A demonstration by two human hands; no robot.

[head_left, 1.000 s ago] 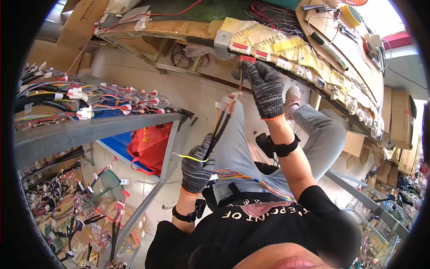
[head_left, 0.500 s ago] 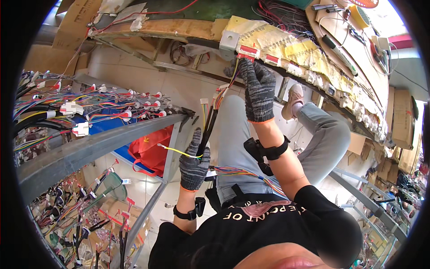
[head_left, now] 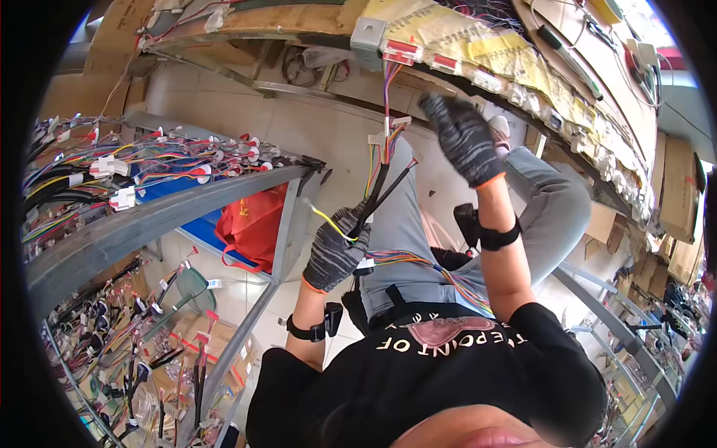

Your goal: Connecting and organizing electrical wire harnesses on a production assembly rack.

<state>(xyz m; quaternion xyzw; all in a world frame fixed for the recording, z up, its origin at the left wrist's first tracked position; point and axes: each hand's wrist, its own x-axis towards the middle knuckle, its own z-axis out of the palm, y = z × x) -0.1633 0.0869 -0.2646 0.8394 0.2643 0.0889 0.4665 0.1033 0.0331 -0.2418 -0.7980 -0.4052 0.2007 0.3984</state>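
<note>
A wire harness (head_left: pixel 381 183) with black sleeves and coloured wires lies over my left leg. My left hand (head_left: pixel 337 250), in a grey-striped glove, is closed around its black sleeves, and a short yellow wire (head_left: pixel 326 216) sticks out beside the fingers. Purple and other wires run from the harness up to a red and white connector block (head_left: pixel 402 51) on the bench edge. Small white plugs (head_left: pixel 402 122) hang on other branches. My right hand (head_left: pixel 467 142), gloved too, is apart from the block, its fingers stretched out and nothing seen in them.
A row of white connector blocks (head_left: pixel 515 89) lines the curved bench edge, below yellow taped labels (head_left: pixel 448 33). Left of me, a grey metal frame (head_left: pixel 172 213) carries many bundled harnesses (head_left: pixel 112 164). A red bag (head_left: pixel 254 228) hangs beneath it. Cartons (head_left: pixel 676 194) stand at right.
My right hand has come away from the red connector block, moving right and toward me. My left hand has shifted slightly right and up with the harness.
</note>
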